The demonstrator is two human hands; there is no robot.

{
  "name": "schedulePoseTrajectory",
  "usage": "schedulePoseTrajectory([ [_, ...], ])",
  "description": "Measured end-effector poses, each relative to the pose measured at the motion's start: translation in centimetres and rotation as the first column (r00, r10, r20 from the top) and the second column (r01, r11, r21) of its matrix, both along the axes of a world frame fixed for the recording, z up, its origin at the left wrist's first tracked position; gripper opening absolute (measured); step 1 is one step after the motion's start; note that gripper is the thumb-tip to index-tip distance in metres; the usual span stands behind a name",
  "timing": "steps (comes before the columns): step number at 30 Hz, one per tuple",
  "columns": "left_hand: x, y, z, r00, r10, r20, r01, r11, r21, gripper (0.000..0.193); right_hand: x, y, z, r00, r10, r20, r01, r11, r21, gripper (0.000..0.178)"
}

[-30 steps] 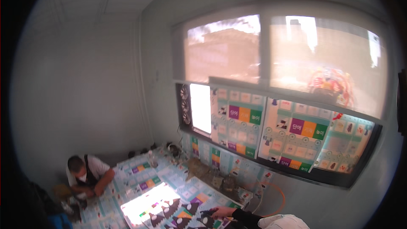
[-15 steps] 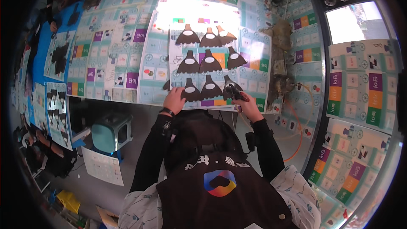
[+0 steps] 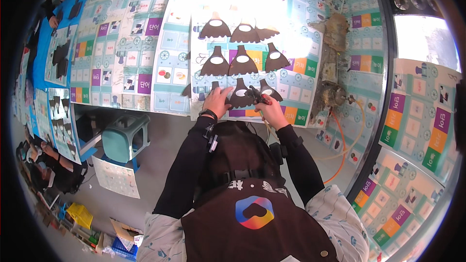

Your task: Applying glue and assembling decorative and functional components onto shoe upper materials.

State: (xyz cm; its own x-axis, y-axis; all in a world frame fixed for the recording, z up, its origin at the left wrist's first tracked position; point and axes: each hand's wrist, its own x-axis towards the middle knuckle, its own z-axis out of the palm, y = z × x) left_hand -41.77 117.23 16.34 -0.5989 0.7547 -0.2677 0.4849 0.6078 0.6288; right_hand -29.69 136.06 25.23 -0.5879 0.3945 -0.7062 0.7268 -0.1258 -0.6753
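Note:
Dark brown, fan-shaped pieces with scalloped edges and white ovals lie in rows on a printed sheet [image 3: 194, 85]. My left hand [image 3: 218, 102] rests open over the front-left piece, covering most of it, its fingertips beside the front-middle piece [image 3: 240, 94]. In my right hand [image 3: 272, 112] is a dark spray gun [image 3: 256, 95] with a red part. Its nozzle end is over the right edge of the front-middle piece, next to the front-right piece [image 3: 268, 89]. Behind them lie the middle-row pieces [image 3: 242, 62] and the back-row pieces [image 3: 215, 28], the latter in strong glare.
A soiled machine-like object [image 3: 335, 94] stands at the table's right edge, with an orange hose [image 3: 343, 140] hanging down. A teal stool [image 3: 124, 138] is at the left. Other people work at a blue-covered table [image 3: 44, 53] on the far left.
My left hand has moved right, from the front-left piece's outer edge onto it. The spray gun in my right hand has shifted left, from the front-right piece toward the middle one. The view has shifted slightly.

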Motion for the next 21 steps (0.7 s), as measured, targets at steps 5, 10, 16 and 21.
schedulePoseTrajectory([
  [5,-0.3,0.2,0.3,1.000,0.008,0.017,-0.008,1.000,-0.019,0.069,-1.4,-0.1,-0.1,0.995,0.068,0.077,-0.072,0.996,0.047,0.031],
  [10,-0.3,0.2,0.1,1.000,0.013,0.018,-0.013,1.000,-0.014,0.070,-1.2,-0.1,-1.2,0.997,0.079,0.026,-0.081,0.991,0.104,0.034],
  [16,-0.2,0.2,0.3,1.000,0.014,0.024,-0.014,1.000,-0.002,0.071,-0.3,0.4,-2.4,0.996,0.091,0.017,-0.092,0.985,0.147,0.034],
  [21,-0.2,0.1,0.4,1.000,0.012,0.026,-0.012,1.000,-0.003,0.072,-1.3,-0.3,-0.7,0.996,0.075,0.044,-0.080,0.986,0.149,0.033],
])
